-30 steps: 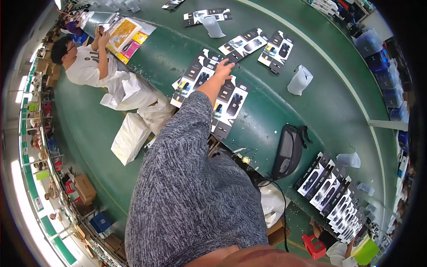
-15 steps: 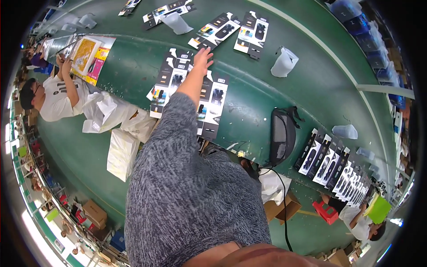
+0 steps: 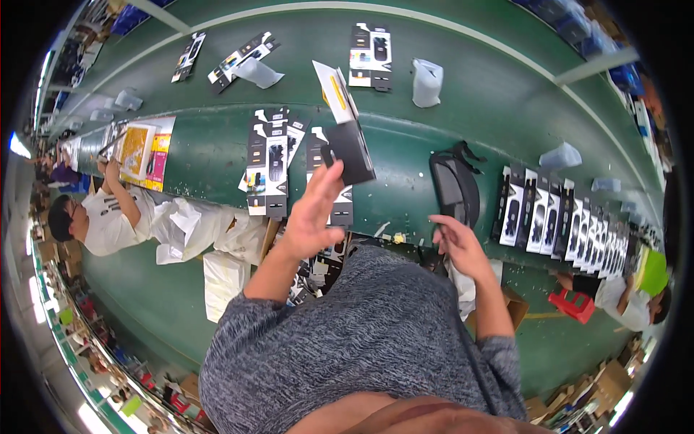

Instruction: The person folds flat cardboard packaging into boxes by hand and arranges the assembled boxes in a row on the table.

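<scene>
Cardboard in black and white, a long folding packaging card (image 3: 350, 153) with a yellow patch, now stands tilted up just beyond the fingers of the left hand (image 3: 314, 217). Half a second ago that hand was stretched out to the far cards and a card lay flat there; now the hand is nearer the body and the card seems to be the same piece, clear of the green surface (image 3: 394, 137). The right hand, unseen then, has come into view with fingers loosely spread and nothing visible in it, near the dark grey mesh bag (image 3: 454, 184) beyond it. So 1 card is apart from the others, and both hands are on the body's side of it.

The left thumb stands away from the card; whether its fingers pinch the card or merely touch it, I cannot tell. The card's other face is turned away. Behind the left hand, a flat black-and-white printed card (image 3: 342, 211) is partly covered. What lies under the right hand's (image 3: 460, 246) fingertips is too dark to make out.
</scene>
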The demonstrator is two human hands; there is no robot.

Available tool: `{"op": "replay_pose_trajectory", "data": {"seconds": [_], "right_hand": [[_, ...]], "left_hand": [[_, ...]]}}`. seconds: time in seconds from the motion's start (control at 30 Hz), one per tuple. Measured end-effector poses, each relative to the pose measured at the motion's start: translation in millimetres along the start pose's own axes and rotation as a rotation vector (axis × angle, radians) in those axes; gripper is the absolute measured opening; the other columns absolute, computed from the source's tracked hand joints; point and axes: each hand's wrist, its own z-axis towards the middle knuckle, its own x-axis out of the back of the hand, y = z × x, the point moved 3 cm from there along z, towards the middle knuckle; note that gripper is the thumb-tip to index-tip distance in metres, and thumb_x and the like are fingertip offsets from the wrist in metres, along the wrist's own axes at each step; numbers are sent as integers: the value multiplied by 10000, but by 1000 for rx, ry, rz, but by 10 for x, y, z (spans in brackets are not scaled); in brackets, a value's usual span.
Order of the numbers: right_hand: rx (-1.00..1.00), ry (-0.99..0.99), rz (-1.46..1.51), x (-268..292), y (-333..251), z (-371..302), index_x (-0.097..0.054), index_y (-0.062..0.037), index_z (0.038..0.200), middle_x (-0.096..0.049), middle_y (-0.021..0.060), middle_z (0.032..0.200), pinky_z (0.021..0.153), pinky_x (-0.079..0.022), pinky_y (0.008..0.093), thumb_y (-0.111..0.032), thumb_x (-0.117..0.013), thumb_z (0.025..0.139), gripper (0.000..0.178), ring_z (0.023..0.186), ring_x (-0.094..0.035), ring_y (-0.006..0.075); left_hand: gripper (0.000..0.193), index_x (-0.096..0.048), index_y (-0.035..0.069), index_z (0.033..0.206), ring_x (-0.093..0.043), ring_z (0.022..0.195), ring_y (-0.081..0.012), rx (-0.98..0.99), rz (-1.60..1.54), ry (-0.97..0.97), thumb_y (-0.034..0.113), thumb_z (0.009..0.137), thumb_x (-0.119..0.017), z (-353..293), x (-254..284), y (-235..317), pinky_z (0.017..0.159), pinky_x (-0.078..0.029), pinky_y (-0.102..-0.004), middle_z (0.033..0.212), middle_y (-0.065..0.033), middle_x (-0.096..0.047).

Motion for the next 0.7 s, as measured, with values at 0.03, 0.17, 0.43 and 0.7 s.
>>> {"op": "replay_pose_trajectory", "data": {"seconds": [0.03, 0.17, 0.43, 0.7], "right_hand": [[6, -124, -360, 25, -257, 41, -655, -27, 1201, -656, 115, 869, 753, -495, 286, -12, -560, 869, 346, 834, -654, 194], [280, -143, -484, 348, -296, -45, -675, -24, 1173, -665, 130, 924, 762, -514, 338, -139, -571, 905, 310, 872, -658, 218], [194, -152, 1303, 605, -47, -492, -523, -73, 1292, -647, 29, 1211, 889, -518, 318, -319, -594, 992, 394, 1071, -628, 134], [860, 291, 41, 1352, -26, -1401, -556, -42, 1371, -496, 4, 737, 543, -430, 251, 64, -626, 796, 589, 614, -504, 74]], "left_hand": [[1061, -150, -55, 1554, -167, 1519, -272, 1, -51, 11, 251, 802, -833, -135, -156, 32, 1223, -131, -442, 1641, -152, -153], [1003, -283, -46, 1532, -174, 1514, -319, -138, -14, -197, 256, 758, -846, -305, -776, 216, 1214, -155, -445, 1616, -192, -185], [925, -445, -81, 1444, -335, 1421, -292, 186, 95, -348, 362, 735, -840, -635, -2228, -197, 1174, -225, -423, 1503, -200, -368], [1447, -106, 99, 1592, -221, 1498, -354, 109, 465, 271, 673, 508, -875, -357, -2432, -634, 1174, -250, -529, 1631, -167, -192]]}}
